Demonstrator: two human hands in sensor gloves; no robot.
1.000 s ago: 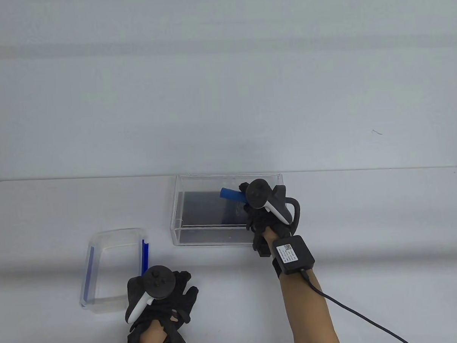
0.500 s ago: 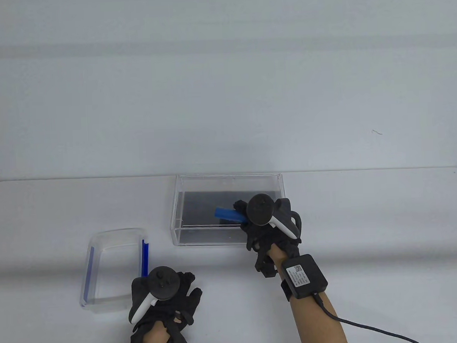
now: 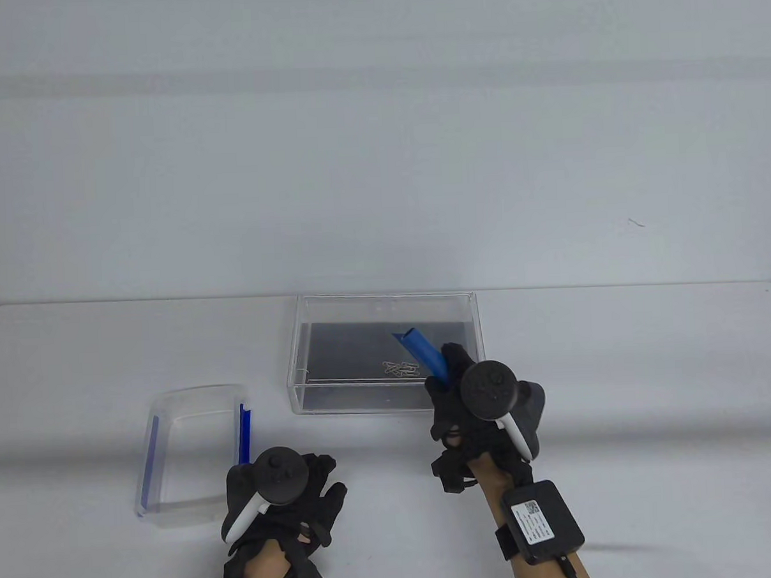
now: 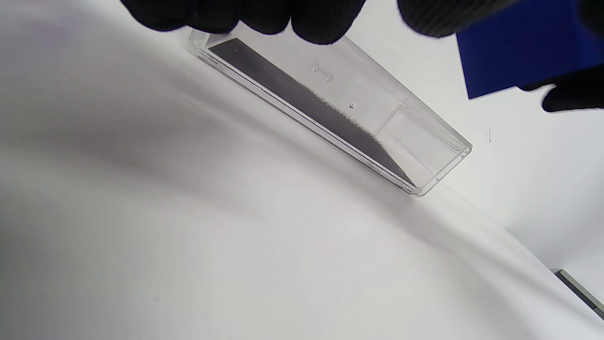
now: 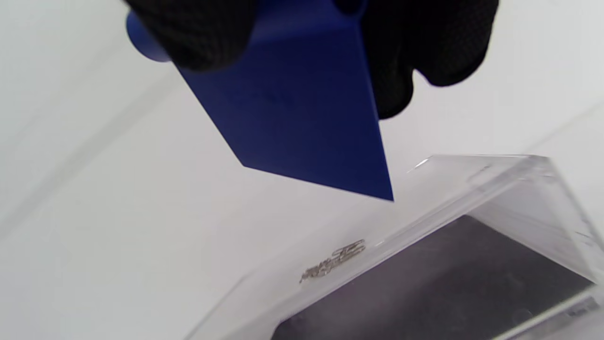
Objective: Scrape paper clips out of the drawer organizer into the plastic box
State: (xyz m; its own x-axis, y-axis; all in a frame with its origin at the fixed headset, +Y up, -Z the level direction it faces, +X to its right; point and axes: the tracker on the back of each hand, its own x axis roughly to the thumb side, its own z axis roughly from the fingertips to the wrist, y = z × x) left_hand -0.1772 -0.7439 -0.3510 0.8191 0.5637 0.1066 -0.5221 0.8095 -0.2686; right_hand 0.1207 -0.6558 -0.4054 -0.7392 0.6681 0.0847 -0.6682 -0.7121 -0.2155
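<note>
The clear drawer organizer (image 3: 298,344) with a dark floor stands mid-table. A small heap of silver paper clips (image 3: 402,367) lies against its near wall, also in the right wrist view (image 5: 335,259). My right hand (image 3: 445,370) grips a blue scraper (image 3: 420,350) at the organizer's near right corner. The blade (image 5: 306,118) tilts up, raised off the clips. The clear plastic box (image 3: 173,400) with blue latches stands at the near left. My left hand (image 3: 317,480) rests open on the table beside the box's right side and holds nothing.
The left wrist view shows the organizer (image 4: 424,141) side-on across bare white table. The table's far edge meets a white wall just behind the organizer. A cable runs from the black unit on my right wrist (image 3: 539,518).
My right hand pulled back toward me and to the right. The scraper swung from pointing left to pointing up and away, and the paper clips now show at the organizer's near wall. My left hand barely moved.
</note>
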